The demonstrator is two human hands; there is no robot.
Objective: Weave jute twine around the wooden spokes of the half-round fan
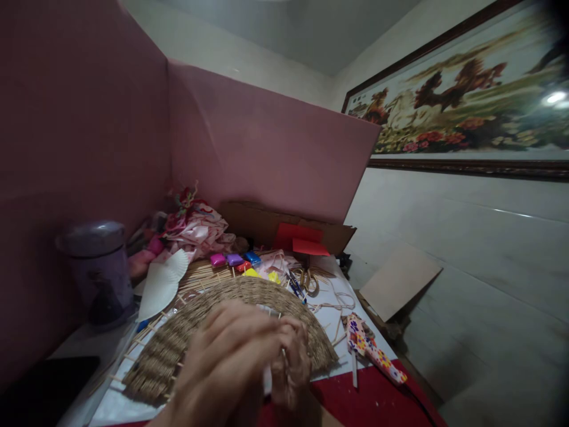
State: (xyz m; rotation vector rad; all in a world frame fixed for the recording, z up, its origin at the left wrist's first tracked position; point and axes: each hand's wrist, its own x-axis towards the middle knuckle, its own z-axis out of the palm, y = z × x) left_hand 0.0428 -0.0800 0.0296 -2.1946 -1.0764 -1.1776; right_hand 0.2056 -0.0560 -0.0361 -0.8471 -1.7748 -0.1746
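My left hand (226, 350) and my right hand (291, 356) are close together at the bottom middle. The left hand's fingers reach across to the right hand, whose fingers are curled. Both look closed, and the left is a little smeared by motion. Whatever lies between them is hidden. Under and behind the hands lies a fan-shaped piece of woven straw cord (249, 290), with thin wooden sticks poking out along its outer edge. To the right of it rests a flower-patterned glue gun (376, 350) with a dark cord.
Beyond the weave are small coloured packets (235, 260), gold-handled scissors (311, 283), pens (296, 286) and loose string (340, 299). White pleated paper pieces (160, 287) and a purple lidded container (100, 276) stand left. Pink panels (267, 136) rise behind; red cloth (368, 394) covers the front.
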